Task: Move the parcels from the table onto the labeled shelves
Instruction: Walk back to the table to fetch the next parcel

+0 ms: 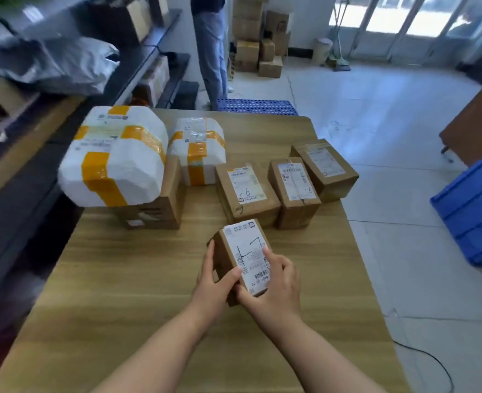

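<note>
**Small parcel gripped in both hands**

Held label-up over the wooden table [149,307]: a small parcel [245,256]; resting or lifted, unclear. Clasped on its left side by the left hand [214,285], thumb on the label. Gripped at its near right corner by the right hand [276,287], forefinger laid along the label. Just beyond the small parcel, three brown boxes [295,191] in a row. Beyond and left of it, two white foam parcels [115,157] banded in orange tape, the larger atop a brown carton [160,211]. Farther left, dark shelves [137,61]. Well to its right, a blue crate [475,205].
</note>
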